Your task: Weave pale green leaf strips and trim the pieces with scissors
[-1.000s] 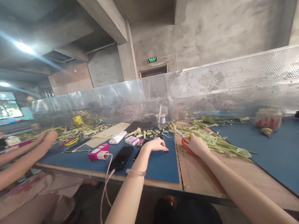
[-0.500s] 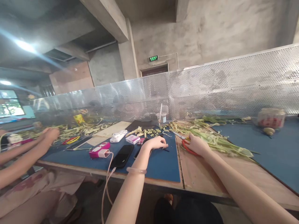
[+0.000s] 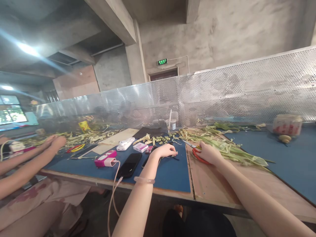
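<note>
- Scissors (image 3: 195, 152) lie within my right hand (image 3: 209, 153), fingers wrapped around the orange handles; I cannot tell whether the blades are parted.
- Their long axis slants, blades pointing left and away from me, past my left hand (image 3: 167, 150).
- That left hand is half curled, left of the tips; I can't tell if it grips anything.
- Pale green leaves (image 3: 235, 153) stretch just beyond my right hand.
- Farthest, a plastic cup (image 3: 174, 126) stands roughly along the blades' line.

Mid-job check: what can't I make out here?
All in the head view:
Scissors: handles partly hidden by the right hand.
Left hand: whether it pinches anything, too small to tell.
Dark object: partly covered by left arm.
Jar: print blurred.
Co-worker's arms: cut off by left edge.
</note>
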Available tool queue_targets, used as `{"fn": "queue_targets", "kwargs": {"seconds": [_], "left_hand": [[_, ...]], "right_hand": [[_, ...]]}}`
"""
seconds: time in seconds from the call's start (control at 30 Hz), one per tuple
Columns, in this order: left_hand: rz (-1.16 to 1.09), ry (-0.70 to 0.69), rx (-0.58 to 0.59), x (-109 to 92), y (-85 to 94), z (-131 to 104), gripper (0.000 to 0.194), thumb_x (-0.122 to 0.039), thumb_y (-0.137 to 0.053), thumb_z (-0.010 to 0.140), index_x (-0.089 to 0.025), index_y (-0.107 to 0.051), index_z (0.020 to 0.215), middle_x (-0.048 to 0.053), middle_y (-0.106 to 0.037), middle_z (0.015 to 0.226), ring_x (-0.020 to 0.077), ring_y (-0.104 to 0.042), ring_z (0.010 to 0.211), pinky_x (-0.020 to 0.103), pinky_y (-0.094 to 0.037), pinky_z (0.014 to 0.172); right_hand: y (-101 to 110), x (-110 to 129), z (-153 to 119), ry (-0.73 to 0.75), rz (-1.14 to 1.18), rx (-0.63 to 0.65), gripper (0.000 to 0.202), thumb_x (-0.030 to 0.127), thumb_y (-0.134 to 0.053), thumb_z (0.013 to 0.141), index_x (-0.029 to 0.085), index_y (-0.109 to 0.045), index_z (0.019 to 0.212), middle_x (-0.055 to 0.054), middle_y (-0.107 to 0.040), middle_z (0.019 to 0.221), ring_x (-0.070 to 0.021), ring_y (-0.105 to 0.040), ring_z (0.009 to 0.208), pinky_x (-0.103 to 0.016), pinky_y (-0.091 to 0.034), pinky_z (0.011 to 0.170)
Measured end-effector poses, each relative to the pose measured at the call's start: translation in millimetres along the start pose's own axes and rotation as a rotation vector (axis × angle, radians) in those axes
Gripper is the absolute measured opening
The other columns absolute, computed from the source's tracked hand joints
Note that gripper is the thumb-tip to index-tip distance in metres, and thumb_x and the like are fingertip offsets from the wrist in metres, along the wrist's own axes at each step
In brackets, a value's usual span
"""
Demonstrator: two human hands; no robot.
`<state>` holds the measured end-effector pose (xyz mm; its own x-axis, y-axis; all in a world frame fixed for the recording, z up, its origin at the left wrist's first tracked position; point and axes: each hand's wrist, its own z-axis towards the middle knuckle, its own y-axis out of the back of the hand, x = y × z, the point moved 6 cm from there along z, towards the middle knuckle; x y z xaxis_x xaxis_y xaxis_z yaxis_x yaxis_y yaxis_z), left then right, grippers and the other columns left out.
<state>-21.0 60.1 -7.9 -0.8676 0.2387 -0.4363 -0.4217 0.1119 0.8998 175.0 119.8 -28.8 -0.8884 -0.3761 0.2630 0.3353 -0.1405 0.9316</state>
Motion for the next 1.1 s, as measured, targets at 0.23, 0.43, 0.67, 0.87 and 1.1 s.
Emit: {"fn": "queue_targets", "kwargs": {"seconds": [0.23, 0.43, 0.67, 0.87, 1.1], "left_hand": [[-0.011, -0.002, -0.005, 0.7, -0.5, 0.6, 0.033, -0.047, -0.049, 0.071, -0.017, -0.064, 0.071, 0.002, -0.065, 0.081, 0.0133, -0.054, 0.071, 0.022, -0.037, 0.064], [-0.011, -0.001, -0.012, -0.5, 1.0, -0.9, 0.031, -0.047, -0.052, 0.069, -0.017, -0.063, 0.072, 0.002, -0.065, 0.082, 0.0137, -0.054, 0.073, 0.022, -0.037, 0.063], [-0.03, 0.024, -0.042, 1.5, 2.1, -1.4, 0.032, -0.047, -0.059, 0.063, -0.017, -0.064, 0.074, 0.002, -0.066, 0.081, 0.0141, -0.055, 0.073, 0.022, -0.037, 0.06], [-0.069, 0.019, -0.147, 4.4, 7.9, -3.1, 0.035, -0.047, -0.053, 0.068, -0.016, -0.065, 0.078, 0.004, -0.066, 0.081, 0.0147, -0.056, 0.071, 0.023, -0.039, 0.062], [-0.082, 0.014, -0.098, 1.1, 4.8, -2.6, 0.025, -0.034, -0.058, 0.064, -0.015, -0.066, 0.077, 0.005, -0.067, 0.08, 0.0159, -0.058, 0.073, 0.024, -0.041, 0.063]], "right_hand": [[0.4, 0.3, 0.4, 0.003, -0.005, -0.006, 0.039, 0.054, -0.042, 0.074, 0.019, -0.046, 0.09, -0.009, -0.06, 0.084, -0.0225, -0.058, 0.076, -0.027, -0.036, 0.054], [-0.2, -0.3, 1.1, 0.001, 0.01, 0.004, 0.04, 0.054, -0.043, 0.074, 0.018, -0.046, 0.091, -0.01, -0.061, 0.085, -0.0223, -0.058, 0.076, -0.027, -0.036, 0.054], [-1.3, -1.1, 1.9, 0.0, -0.011, -0.003, 0.036, 0.051, -0.045, 0.074, 0.019, -0.046, 0.091, -0.009, -0.061, 0.084, -0.0221, -0.058, 0.076, -0.026, -0.036, 0.054], [1.4, 0.4, 0.2, 0.001, -0.02, -0.02, 0.034, 0.05, -0.044, 0.075, 0.019, -0.045, 0.09, -0.009, -0.061, 0.087, -0.0225, -0.059, 0.079, -0.026, -0.036, 0.056], [3.2, 1.5, -2.3, 0.008, -0.006, -0.021, 0.037, 0.051, -0.043, 0.074, 0.019, -0.046, 0.093, -0.01, -0.061, 0.088, -0.024, -0.058, 0.08, -0.028, -0.037, 0.056]]}}
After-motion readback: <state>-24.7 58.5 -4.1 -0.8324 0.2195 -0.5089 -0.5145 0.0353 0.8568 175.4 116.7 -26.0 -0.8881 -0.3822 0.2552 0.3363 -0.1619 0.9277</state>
